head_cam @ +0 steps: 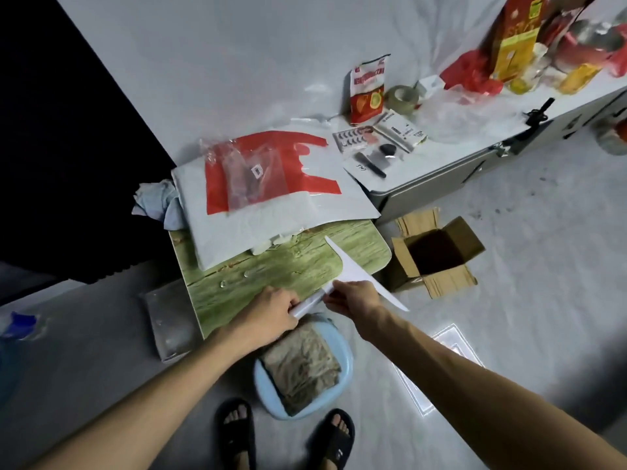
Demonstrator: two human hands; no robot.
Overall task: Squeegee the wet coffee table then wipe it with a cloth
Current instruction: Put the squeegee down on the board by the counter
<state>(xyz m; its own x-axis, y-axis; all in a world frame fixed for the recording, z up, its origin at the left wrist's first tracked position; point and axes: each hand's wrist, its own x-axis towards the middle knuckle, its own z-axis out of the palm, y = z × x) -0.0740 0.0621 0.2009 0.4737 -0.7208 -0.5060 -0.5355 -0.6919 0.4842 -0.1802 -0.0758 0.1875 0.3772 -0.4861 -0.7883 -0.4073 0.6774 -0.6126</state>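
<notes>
A white squeegee (353,266) lies with its long blade across the right part of the small green wood-grain coffee table (271,276). Water drops sit on the green top near its middle. My left hand (271,308) grips the end of the squeegee's white handle at the table's near edge. My right hand (356,296) holds the same handle closer to the blade. A crumpled light blue cloth (154,206) lies at the table's far left corner, partly under a white and red plastic bag (271,184).
The bag covers the table's far half. A blue stool (305,371) with a folded grey cloth stands at my feet. An open cardboard box (437,256) sits on the floor to the right. A cluttered white cabinet (441,171) runs along the wall.
</notes>
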